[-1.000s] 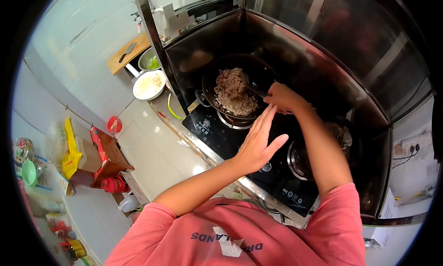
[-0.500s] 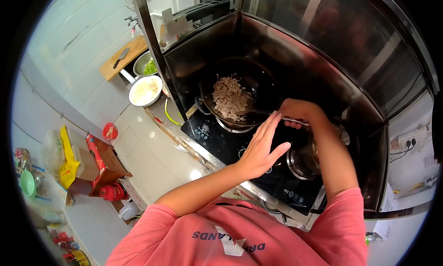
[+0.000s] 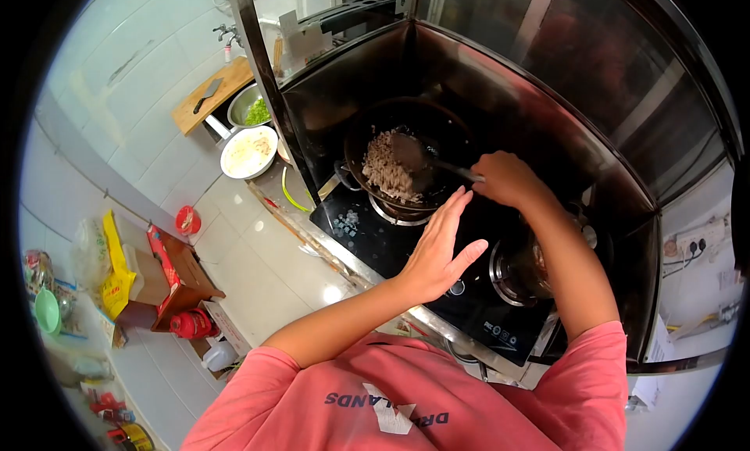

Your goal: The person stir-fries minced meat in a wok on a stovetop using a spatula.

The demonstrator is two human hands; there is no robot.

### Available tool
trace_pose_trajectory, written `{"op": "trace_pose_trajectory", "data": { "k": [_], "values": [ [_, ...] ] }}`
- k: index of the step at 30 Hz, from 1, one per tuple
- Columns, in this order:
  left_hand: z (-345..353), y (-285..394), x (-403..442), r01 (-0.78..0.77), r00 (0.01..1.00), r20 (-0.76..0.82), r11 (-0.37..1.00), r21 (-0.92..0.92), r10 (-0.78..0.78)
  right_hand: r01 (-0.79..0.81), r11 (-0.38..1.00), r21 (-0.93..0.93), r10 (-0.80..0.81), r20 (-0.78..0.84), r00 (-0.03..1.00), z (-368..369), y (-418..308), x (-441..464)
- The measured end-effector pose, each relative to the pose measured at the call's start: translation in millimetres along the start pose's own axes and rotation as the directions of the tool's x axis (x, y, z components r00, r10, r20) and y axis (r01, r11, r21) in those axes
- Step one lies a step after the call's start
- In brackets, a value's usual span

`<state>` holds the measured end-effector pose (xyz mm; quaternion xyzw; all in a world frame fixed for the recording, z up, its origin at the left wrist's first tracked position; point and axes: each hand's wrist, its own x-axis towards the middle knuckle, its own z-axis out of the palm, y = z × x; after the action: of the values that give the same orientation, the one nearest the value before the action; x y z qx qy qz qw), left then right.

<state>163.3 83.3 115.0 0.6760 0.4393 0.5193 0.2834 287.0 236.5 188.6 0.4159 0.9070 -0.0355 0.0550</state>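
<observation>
My right hand (image 3: 505,177) is closed around the handle of a dark spatula (image 3: 410,151). The spatula's broad blade lies over browned ground meat (image 3: 386,170) in a black wok (image 3: 447,134), partly covering it. That wok sits on the left burner of a black glass stove (image 3: 375,236). My left hand (image 3: 440,254) is held flat above the stove's front part, fingers stretched out together and thumb apart, holding nothing. Its fingertips are near the wok's front edge, and I cannot tell whether they touch anything.
A second pot (image 3: 539,267), half hidden by my right arm, stands on the right burner. Left of the stove are a white pan (image 3: 248,152), a metal bowl with chopped greens (image 3: 256,112), and a cleaver (image 3: 208,94) on a cutting board (image 3: 190,121). Dark metal panels surround the stove.
The spatula's blade has lifted and moved up over the meat, its handle now angled higher. My right hand has risen slightly. My left hand has hardly moved.
</observation>
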Motion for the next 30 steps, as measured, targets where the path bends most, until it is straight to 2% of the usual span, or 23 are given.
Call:
{"op": "trace_pose_trajectory", "data": {
  "k": [2,3,4,5,7,8,9,11,12,14,15,17,19,21,22,23,24,25,27,28,30],
  "values": [
    [-0.5,2.1,1.7,0.018,1.000,-0.002,1.000,-0.019,-0.018,0.002,1.000,0.005,-0.002,-0.050,0.999,-12.0,12.8,-3.8],
    [-0.2,2.1,2.1,0.017,1.000,0.000,1.000,-0.019,-0.017,-0.192,0.971,0.141,0.169,0.160,0.973,-26.2,14.9,-6.6],
    [0.1,2.1,2.5,0.013,1.000,0.006,1.000,-0.007,-0.013,-0.398,0.888,0.230,0.294,0.382,0.876,-34.0,18.1,-8.2],
    [0.4,2.1,2.7,0.009,1.000,0.011,1.000,0.005,-0.009,-0.399,0.888,0.230,0.294,0.383,0.876,-33.7,23.7,-8.6],
    [2.0,-0.4,3.1,0.005,1.000,0.009,1.000,-0.001,-0.005,-0.517,0.783,0.344,0.210,0.637,0.742,-28.8,35.8,-8.1],
    [2.5,-1.2,3.6,0.001,1.000,0.005,1.000,-0.007,-0.001,-0.585,0.679,0.443,0.152,0.695,0.703,-21.0,38.4,-9.3],
    [2.5,-1.3,4.2,0.001,1.000,0.004,1.000,-0.007,-0.001,-0.585,0.680,0.443,0.152,0.695,0.703,-7.6,36.9,-7.4],
    [2.7,-1.6,4.4,-0.006,1.000,-0.003,0.999,-0.032,0.006,-0.500,0.519,0.693,-0.006,0.587,0.809,24.1,28.0,2.0],
    [3.6,-2.8,3.7,-0.004,1.000,-0.001,0.999,-0.033,0.004,-0.502,0.517,0.694,-0.006,0.589,0.808,37.0,20.9,8.9],
    [5.0,-6.2,3.9,-0.041,0.999,-0.019,0.999,-0.001,0.041,-0.357,0.434,0.827,0.054,0.372,0.927,53.5,6.1,20.5],
    [3.9,-6.3,4.3,-0.040,0.999,-0.017,0.999,0.000,0.040,-0.357,0.432,0.828,0.054,0.372,0.927,53.6,3.3,22.8],
    [0.7,-6.4,3.8,-0.007,1.000,-0.015,0.999,-0.033,0.007,-0.363,0.424,0.830,0.183,0.314,0.932,53.1,0.1,27.8],
    [-0.7,-7.3,2.1,0.006,1.000,-0.020,0.999,-0.033,-0.007,-0.348,0.477,0.807,0.169,0.304,0.937,42.7,1.4,22.0],
    [-1.4,-7.4,0.1,0.019,0.999,-0.029,0.999,-0.034,-0.020,-0.323,0.710,0.626,0.230,0.228,0.946,29.4,-4.2,11.7],
    [-2.2,-6.9,-0.8,0.026,0.999,-0.021,0.999,-0.018,-0.026,-0.321,0.712,0.624,0.227,0.228,0.947,33.7,-2.2,9.8],
    [-2.9,-6.5,-1.4,0.032,0.999,-0.013,0.999,-0.003,-0.032,-0.158,0.888,0.432,0.209,-0.073,0.975,40.6,2.1,7.6],
    [-3.0,-7.2,-1.5,0.032,0.999,-0.015,0.999,-0.003,-0.032,-0.044,0.985,0.164,0.100,-0.353,0.930,40.4,1.1,6.0],
    [-2.9,-8.4,-1.2,0.033,0.999,-0.012,0.999,-0.006,-0.033,-0.043,0.986,0.163,0.099,-0.354,0.930,35.4,0.6,8.7],
    [-3.5,-8.8,-0.2,0.032,0.999,-0.011,0.999,-0.008,-0.032,-0.200,0.969,0.142,0.218,-0.124,0.968,19.1,-2.3,19.0],
    [-3.9,-8.6,-0.3,0.029,1.000,-0.011,1.000,-0.007,-0.029,-0.200,0.970,0.141,0.218,-0.125,0.968,22.1,-2.8,26.1],
    [-5.1,-8.7,-1.7,0.027,1.000,-0.011,1.000,-0.004,-0.027,-0.247,0.966,0.074,0.258,-0.235,0.937,37.0,-6.1,42.2]
  ]
}}
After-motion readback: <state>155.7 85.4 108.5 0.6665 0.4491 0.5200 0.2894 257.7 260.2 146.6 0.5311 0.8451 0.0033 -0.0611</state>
